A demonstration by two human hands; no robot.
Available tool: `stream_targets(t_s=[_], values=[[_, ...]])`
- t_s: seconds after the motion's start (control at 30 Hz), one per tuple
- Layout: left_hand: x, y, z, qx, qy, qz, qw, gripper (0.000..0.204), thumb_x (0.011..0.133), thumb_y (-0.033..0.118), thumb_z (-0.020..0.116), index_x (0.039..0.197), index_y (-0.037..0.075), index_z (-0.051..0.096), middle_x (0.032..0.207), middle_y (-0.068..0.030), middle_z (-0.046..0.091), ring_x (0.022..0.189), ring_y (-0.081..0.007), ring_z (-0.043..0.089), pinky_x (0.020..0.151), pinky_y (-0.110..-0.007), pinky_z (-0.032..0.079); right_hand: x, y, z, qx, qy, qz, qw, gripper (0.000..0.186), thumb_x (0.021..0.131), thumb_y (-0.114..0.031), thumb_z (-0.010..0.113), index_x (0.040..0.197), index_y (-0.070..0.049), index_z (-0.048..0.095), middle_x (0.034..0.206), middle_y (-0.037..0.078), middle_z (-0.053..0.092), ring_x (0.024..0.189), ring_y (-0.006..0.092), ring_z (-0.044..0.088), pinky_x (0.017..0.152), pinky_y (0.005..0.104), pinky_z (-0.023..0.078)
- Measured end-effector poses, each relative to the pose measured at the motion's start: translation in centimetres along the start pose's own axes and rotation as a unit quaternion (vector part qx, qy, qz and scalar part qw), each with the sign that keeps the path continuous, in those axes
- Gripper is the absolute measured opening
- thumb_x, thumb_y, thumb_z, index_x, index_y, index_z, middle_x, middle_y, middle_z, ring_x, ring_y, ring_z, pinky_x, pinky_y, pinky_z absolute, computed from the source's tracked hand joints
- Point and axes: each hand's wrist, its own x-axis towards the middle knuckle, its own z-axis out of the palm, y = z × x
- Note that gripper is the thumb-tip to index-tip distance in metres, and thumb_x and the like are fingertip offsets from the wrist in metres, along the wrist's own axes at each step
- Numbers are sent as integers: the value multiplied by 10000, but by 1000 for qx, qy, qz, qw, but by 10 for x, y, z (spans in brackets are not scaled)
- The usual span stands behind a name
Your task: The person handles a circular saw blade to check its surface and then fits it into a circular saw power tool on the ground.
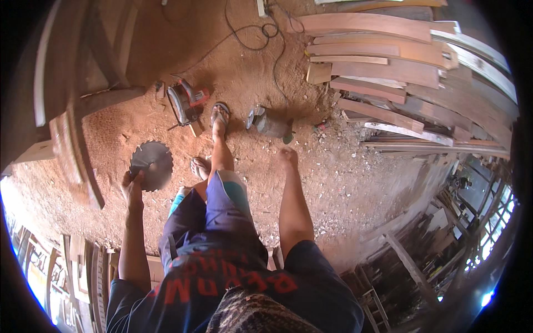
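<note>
My left hand grips a round, toothed circular saw blade by its near left edge, above the dirt floor. Stretched forward, my right hand is closed, its fingers partly hidden from this angle. Just beyond it is a small green piece; whether my fingers hold it I cannot tell. A grey motor-driven tool, resembling a bench grinder, lies on the ground past that hand. A portable circular saw with a red and black handle rests on the floor beyond the blade, left of my sandalled foot.
Stacked wooden boards fill the far right. Timber beams stand along the left. A dark cable loops over the dirt floor beyond the tools. More scrap wood leans at the near right.
</note>
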Motion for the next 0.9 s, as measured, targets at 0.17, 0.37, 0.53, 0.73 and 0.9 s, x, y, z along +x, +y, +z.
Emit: stream_targets(t_s=[0.17, 0.37, 0.53, 0.73, 0.9], values=[[57, -48, 48, 106, -5, -16, 994, 170, 905, 122, 766, 1017, 38, 671, 942, 6, 671, 845, -82, 575, 783, -270, 472, 126, -8, 13, -95, -24, -63, 993, 179, 898, -146, 623, 958, -139, 791, 963, 169, 754, 941, 343, 726, 836, 422, 558], [92, -50, 100, 196, 4, -32, 980, 166, 896, 118, 779, 978, 48, 653, 907, 19, 652, 835, -75, 561, 759, -272, 459, 256, -5, 78, -242, -76, -135, 958, 292, 930, -210, 567, 1135, -212, 775, 1064, 140, 754, 963, 350, 722, 833, 446, 568], [109, -66, 84, 370, 44, -92, 924, 147, 903, 86, 765, 998, 45, 661, 917, 15, 661, 835, -68, 562, 763, -260, 461, 310, -27, 171, -421, -235, -139, 865, 436, 903, -212, 524, 1292, -226, 721, 1196, 152, 734, 1035, 378, 716, 885, 491, 583], [128, -67, 110, 214, 8, -76, 974, 163, 882, 59, 771, 1008, 43, 670, 902, 14, 654, 832, -77, 560, 742, -267, 471, 371, -8, 180, -456, -263, -122, 841, 479, 901, -224, 555, 1353, -105, 659, 1466, 185, 584, 1373, 438, 520, 1123, 547, 451], [125, -39, 116, 291, 41, -48, 955, 171, 871, 60, 783, 1002, 22, 682, 880, -10, 668, 798, -95, 589, 710, -286, 498, 290, -48, 166, -364, -38, -163, 916, 454, 895, -202, 562, 1338, -129, 631, 1417, 190, 595, 1368, 434, 497, 1105, 552, 451]])
